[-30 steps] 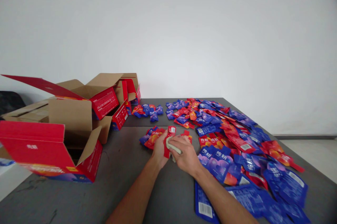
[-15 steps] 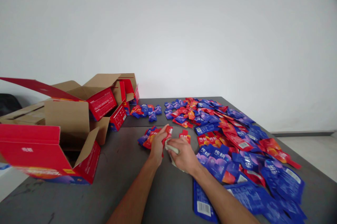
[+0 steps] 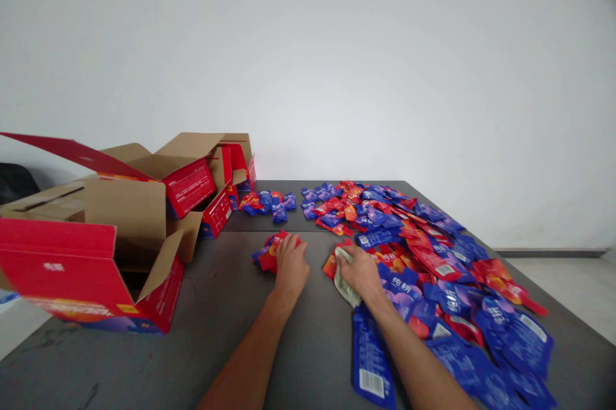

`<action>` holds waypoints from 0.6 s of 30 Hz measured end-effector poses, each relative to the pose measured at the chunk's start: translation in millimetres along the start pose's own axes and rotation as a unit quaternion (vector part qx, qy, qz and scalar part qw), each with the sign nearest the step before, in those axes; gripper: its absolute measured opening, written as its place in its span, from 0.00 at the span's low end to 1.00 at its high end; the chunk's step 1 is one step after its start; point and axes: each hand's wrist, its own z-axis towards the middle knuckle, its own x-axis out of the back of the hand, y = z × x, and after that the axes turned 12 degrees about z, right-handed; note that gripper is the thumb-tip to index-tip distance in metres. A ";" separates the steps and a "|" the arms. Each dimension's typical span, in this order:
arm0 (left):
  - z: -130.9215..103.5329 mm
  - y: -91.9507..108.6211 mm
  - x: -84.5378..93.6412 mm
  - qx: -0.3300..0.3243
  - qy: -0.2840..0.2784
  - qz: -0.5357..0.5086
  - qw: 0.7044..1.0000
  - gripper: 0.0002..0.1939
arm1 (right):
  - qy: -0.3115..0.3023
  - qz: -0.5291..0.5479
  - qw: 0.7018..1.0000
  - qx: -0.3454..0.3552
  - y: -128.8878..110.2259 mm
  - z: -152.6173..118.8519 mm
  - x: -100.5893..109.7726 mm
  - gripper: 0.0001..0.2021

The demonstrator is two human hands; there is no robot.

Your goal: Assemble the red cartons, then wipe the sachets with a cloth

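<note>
My left hand (image 3: 292, 264) is over the right side of a small pile of red and blue pouches (image 3: 265, 257), its fingers curled on a red pouch (image 3: 279, 240) whose edges show around them. Bunched in my right hand (image 3: 362, 272) is a pale cloth (image 3: 347, 288), which hangs down to the table. The cloth and fingertips touch another red pouch (image 3: 330, 265) at the near-left edge of the large heap. My right fingers hide part of that pouch. A flat blue pouch (image 3: 371, 358) with a barcode lies beneath my right forearm.
A large heap of red and blue pouches (image 3: 452, 298) spreads along the table's right side. Open red cartons (image 3: 58, 269) with raised brown flaps stand at the left. Behind, a smaller group of pouches (image 3: 269, 203) lies on the dark table (image 3: 212, 320), near the white wall.
My hands, together on a red pouch before, have come apart. The left one moved left onto the small pile with the red pouch; the right one carried the cloth right to another red pouch.
</note>
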 end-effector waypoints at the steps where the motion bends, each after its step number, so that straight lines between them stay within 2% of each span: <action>1: -0.8 4.8 -2.1 -0.038 -0.021 -0.039 0.998 0.23 | -0.024 -0.003 1.000 0.000 -1.9 -1.5 -1.1 0.11; 3: -3.9 15.9 -7.0 -0.088 -0.064 -0.111 0.988 0.22 | -0.069 -0.001 0.998 0.010 -6.5 -4.6 -2.8 0.10; 4: -6.1 21.2 -9.7 -0.089 -0.078 -0.131 0.984 0.21 | -0.083 0.002 0.996 0.016 -8.7 -6.0 -3.2 0.10; 8: -12.8 33.6 -20.9 -0.065 -0.108 -0.185 0.975 0.22 | -0.087 0.025 0.996 0.016 -12.5 -8.6 -2.4 0.09; 10: -12.7 33.8 -27.1 -0.045 -0.117 -0.247 0.961 0.23 | -0.086 0.040 0.995 0.004 -11.9 -8.5 -2.2 0.09; 12: -10.6 31.5 -33.5 0.010 -0.125 -0.336 0.933 0.22 | -0.086 0.055 0.995 -0.001 -11.2 -8.1 -3.2 0.09; 15: -7.3 26.7 -40.5 0.110 -0.144 -0.468 0.865 0.25 | -0.082 0.087 0.993 0.012 -10.9 -8.3 -7.3 0.10; 18: -6.8 23.8 -40.2 0.153 -0.150 -0.555 0.804 0.29 | -0.079 0.132 0.987 0.042 -11.8 -10.2 -12.8 0.12</action>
